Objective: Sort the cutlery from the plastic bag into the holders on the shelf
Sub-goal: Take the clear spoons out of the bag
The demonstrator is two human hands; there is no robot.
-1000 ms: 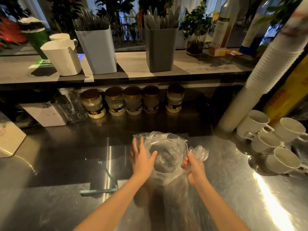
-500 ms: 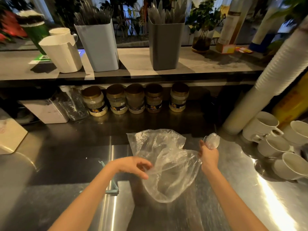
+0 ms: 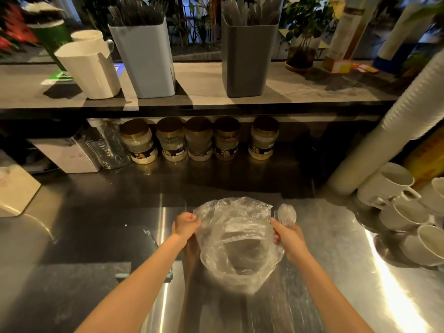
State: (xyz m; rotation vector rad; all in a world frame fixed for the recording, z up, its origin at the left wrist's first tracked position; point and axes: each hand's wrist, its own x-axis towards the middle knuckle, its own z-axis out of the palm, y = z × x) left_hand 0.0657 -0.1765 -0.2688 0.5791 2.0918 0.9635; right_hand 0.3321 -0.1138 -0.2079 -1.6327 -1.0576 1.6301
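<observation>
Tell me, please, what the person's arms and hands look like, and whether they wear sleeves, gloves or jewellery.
The left arm and the right arm are bare as far as the picture shows, with no sleeves. The left hand and the right hand wear no gloves. No watch or bracelet shows at either wrist; the fingers are too blurred to rule out a ring.

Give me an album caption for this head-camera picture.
Clear plastic bag gripped by left hand and right hand over the steel counter, below the pale holder and grey holder on the shelf.
</observation>
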